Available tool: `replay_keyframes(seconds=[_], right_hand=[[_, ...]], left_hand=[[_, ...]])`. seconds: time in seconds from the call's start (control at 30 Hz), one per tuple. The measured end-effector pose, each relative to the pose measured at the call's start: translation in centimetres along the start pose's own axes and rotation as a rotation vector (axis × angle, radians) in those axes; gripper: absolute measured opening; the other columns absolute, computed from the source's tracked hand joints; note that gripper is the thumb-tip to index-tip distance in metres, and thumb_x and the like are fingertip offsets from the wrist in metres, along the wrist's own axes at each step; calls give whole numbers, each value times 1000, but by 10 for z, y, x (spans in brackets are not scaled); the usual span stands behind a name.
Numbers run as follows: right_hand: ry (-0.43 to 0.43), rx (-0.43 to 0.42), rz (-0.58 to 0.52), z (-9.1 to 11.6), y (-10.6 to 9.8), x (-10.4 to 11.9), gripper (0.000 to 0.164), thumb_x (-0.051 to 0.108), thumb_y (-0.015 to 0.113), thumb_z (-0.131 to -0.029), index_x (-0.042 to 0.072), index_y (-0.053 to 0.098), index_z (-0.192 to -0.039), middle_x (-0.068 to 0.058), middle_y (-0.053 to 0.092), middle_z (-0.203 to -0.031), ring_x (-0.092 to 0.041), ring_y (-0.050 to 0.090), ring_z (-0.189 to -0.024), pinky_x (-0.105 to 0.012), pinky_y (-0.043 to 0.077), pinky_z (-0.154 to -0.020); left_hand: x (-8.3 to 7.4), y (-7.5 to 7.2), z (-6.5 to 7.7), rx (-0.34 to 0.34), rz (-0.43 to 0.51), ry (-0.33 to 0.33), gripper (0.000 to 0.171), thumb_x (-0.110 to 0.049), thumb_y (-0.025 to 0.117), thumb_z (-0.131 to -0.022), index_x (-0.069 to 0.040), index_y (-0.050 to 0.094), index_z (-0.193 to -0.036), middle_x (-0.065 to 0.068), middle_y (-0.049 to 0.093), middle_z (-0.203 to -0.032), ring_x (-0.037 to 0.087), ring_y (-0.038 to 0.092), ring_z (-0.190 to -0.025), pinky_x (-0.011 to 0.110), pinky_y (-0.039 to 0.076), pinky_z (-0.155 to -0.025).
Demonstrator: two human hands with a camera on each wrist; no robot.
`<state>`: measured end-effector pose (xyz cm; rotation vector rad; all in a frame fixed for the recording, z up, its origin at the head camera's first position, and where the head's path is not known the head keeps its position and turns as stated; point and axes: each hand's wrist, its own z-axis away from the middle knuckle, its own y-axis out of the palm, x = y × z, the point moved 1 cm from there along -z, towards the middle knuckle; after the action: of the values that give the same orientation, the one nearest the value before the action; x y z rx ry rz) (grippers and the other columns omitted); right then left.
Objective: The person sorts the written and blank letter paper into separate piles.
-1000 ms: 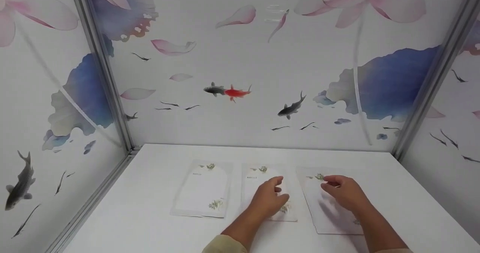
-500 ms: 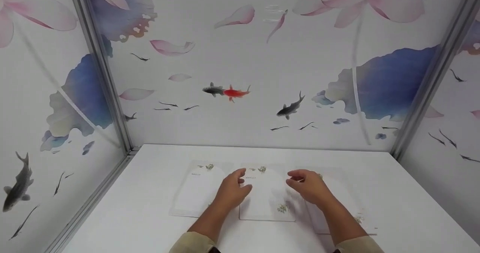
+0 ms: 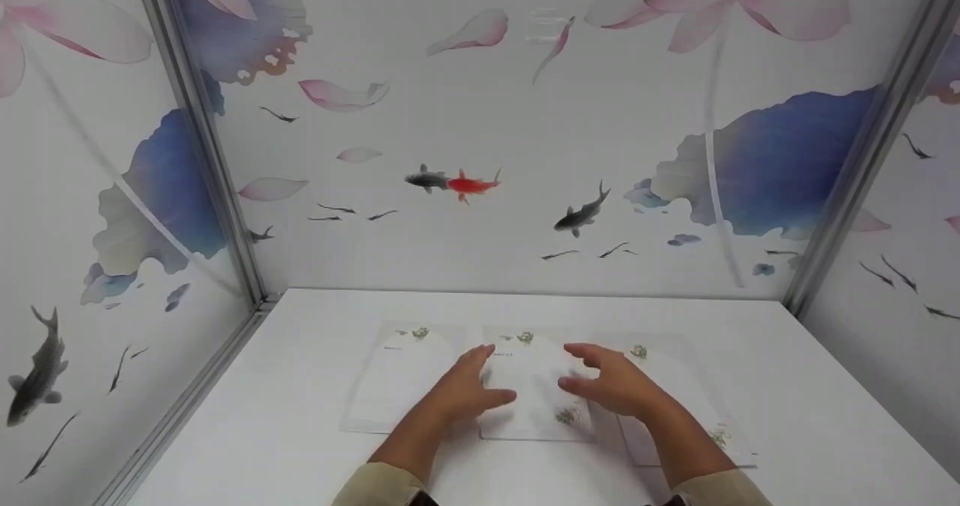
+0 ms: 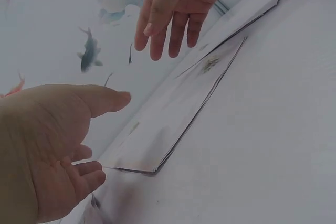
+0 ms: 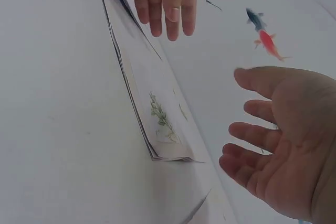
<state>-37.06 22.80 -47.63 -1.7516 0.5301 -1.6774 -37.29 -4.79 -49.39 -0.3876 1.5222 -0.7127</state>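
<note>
Facing each other above the middle stack, both hands hold nothing in the head view. The left hand is over the left edge of the middle stack, its thumb spread away from its fingers; the right hand is over the opposite edge, thumb and fingers likewise parted. The middle stack lies flat on the white table, with the left stack and the right stack just beside it, the right one slightly askew. Each is pale, with green plants printed on it. Pale sleeves cover the forearms. Behind stands a back wall printed with petals, leaves and fish, a metal post at its left corner.

In the left wrist view, the left thumb points out straight while the fingers bend loosely near a corner of the middle stack; whether they touch it, one cannot tell. Several layers show along the stack's edge. The right hand hangs beyond, fingers down and apart.

In the right wrist view, the right hand's palm is turned inward, fingers loosely spread around nothing. The middle stack lies between the two hands, its layered corner nearest the right one.
</note>
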Motion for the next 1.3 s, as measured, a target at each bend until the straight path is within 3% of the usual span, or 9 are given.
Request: replay_keyframes(seconds=[0.17,0.43,0.6,1.0,1.13,1.3], right_hand=[[-16,187,114,6,2,-7,90,54,87,-85,31,48,-162,-8,41,-173,-41,34,-162,-71,31,-126],[-7,275,191,9,7,-9,91,48,92,-81,30,50,-161,-6,33,-177,-40,26,-165,-69,23,-131],[-12,267,256,10,8,-9,88,42,94,-80,26,55,-158,-4,40,-174,-38,30,-164,-67,25,-131],[-54,252,283,9,9,-16,79,42,91,-84,24,59,-155,0,45,-171,-36,31,-164,-66,26,-131],[-46,202,261,10,11,-15,67,38,88,-88,25,64,-150,-5,50,-166,-38,36,-161,-67,30,-129],[-92,158,248,11,12,-12,59,30,86,-91,18,67,-145,-12,54,-161,-42,40,-157,-67,32,-127]], left_hand=[[0,2,3,143,-135,57,102,-55,87,-84,-21,38,-167,8,25,-180,36,24,-167,62,26,-133],[-2,6,6,243,-351,93,100,-61,84,-84,-18,43,-165,8,28,-179,32,22,-168,58,27,-134],[-3,9,7,247,-427,81,98,-61,84,-83,-20,46,-164,5,29,-179,27,21,-168,56,28,-134],[-6,10,8,218,-411,66,88,-54,85,-87,-17,52,-159,5,33,-177,28,24,-167,55,28,-134],[-5,12,5,199,-418,72,83,-53,84,-88,-14,55,-156,8,37,-174,30,28,-165,53,31,-133],[-6,16,2,138,-422,60,76,-50,85,-89,-15,60,-151,8,47,-169,32,37,-160,52,37,-130]])
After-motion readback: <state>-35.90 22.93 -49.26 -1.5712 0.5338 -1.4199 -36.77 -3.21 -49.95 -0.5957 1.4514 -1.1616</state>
